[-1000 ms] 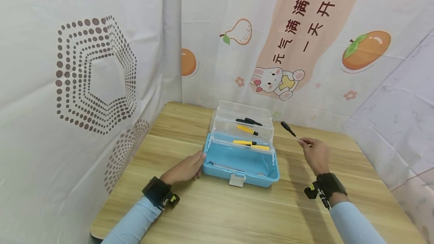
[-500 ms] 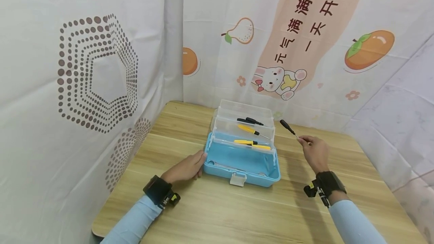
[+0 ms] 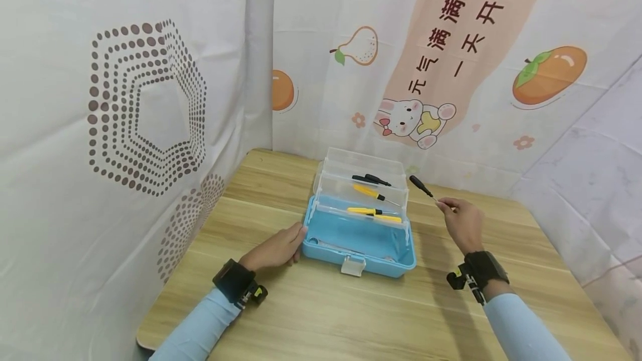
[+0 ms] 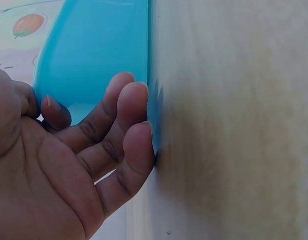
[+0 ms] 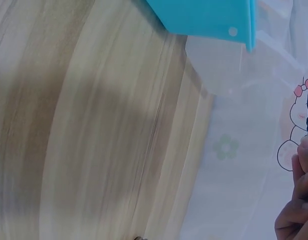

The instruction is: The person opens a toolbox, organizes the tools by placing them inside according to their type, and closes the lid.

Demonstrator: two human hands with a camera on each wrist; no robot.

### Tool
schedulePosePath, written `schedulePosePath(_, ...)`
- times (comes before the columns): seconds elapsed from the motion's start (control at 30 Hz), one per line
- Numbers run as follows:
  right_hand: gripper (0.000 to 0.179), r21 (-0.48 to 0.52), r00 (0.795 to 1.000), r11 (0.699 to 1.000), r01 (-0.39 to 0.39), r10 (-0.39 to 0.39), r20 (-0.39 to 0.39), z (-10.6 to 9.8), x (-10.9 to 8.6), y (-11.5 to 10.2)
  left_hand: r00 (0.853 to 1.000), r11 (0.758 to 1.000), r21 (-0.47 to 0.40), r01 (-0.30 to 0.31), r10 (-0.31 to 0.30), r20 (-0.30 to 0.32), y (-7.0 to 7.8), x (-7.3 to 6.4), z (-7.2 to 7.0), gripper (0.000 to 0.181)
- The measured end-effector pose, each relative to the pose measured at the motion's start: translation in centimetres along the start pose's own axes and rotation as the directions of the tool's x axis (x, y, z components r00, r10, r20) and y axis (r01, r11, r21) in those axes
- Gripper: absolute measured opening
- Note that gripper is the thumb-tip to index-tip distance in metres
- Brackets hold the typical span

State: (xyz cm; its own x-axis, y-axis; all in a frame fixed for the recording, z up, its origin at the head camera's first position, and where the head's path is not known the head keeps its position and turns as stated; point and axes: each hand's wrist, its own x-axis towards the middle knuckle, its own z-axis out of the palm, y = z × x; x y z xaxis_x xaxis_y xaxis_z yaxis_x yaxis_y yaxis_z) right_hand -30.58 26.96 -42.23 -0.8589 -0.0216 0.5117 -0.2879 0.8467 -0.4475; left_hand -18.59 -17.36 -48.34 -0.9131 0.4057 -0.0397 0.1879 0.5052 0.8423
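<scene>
A blue toolbox (image 3: 361, 266) stands open on the wooden table. My left hand (image 3: 276, 248) holds its left side near the front corner; in the left wrist view, bent fingers (image 4: 136, 145) touch the blue outer wall. My right hand (image 3: 462, 222) pinches a screwdriver (image 3: 420, 186) by its thin metal shaft, its black handle pointing up and left. The screwdriver hangs in the air, right of the box. Clear trays (image 3: 333, 184) stand raised at the back of the box, bearing black-handled tools (image 3: 371, 179) and yellow-handled screwdrivers (image 3: 370, 191).
A metal wrench-like tool (image 3: 336, 247) lies along the front of the box's bottom. A white latch (image 3: 353, 266) hangs down in front. Wooden table (image 3: 321, 322) surrounds the box, and printed curtains (image 3: 321, 99) rise behind it and at the sides.
My right hand has shifted slightly left toward the toolbox with the screwdriver still pinched. The left hand keeps its place on the box. The head view has turned a little.
</scene>
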Motion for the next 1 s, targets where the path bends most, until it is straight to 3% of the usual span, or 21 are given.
schedulePosePath(1.0,0.010,0.020,0.987,0.987,0.161,-0.161,-0.028,2.1,1.9,-2.3,1.000,0.999,0.035,-0.004,0.004,-0.002,0.1,0.0,-0.1,0.042)
